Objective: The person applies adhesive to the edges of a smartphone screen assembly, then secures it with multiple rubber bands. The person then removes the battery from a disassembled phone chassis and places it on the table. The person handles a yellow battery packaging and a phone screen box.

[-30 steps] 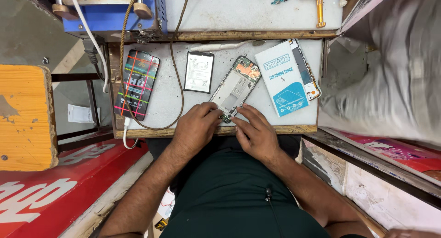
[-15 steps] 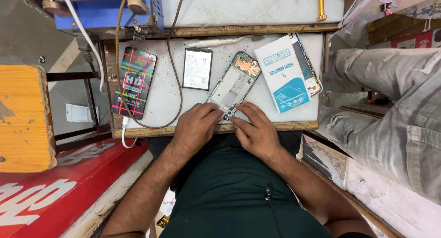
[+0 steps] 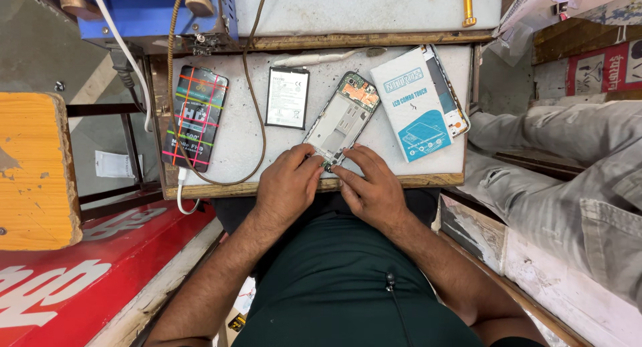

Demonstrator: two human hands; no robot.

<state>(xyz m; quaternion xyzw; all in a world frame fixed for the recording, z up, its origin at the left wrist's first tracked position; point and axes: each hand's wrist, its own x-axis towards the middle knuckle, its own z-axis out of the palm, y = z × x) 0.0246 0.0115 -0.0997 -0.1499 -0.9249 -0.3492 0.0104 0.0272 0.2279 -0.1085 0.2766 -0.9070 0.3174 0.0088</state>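
Note:
An opened phone body (image 3: 341, 118) with a bare circuit board at its far end lies slanted on the white worktop (image 3: 408, 173). My left hand (image 3: 289, 184) and my right hand (image 3: 370, 186) meet at its near end, fingertips pressing on a small part at the bottom edge. A flat battery (image 3: 287, 98) lies just left of the phone. A white and blue box (image 3: 413, 103) rests to the right, on top of a phone screen part.
A phone (image 3: 196, 117) with a colourful striped screen lies at the left, a white cable plugged into it. A brown cord loops over the worktop. A blue machine (image 3: 150, 12) stands behind. A yellow stool (image 3: 33, 166) is left. Another person's grey trouser legs (image 3: 568, 186) are right.
The view has shifted slightly; the person in grey at the right has moved, their legs now lower in view. My hands stay at the phone's near end.

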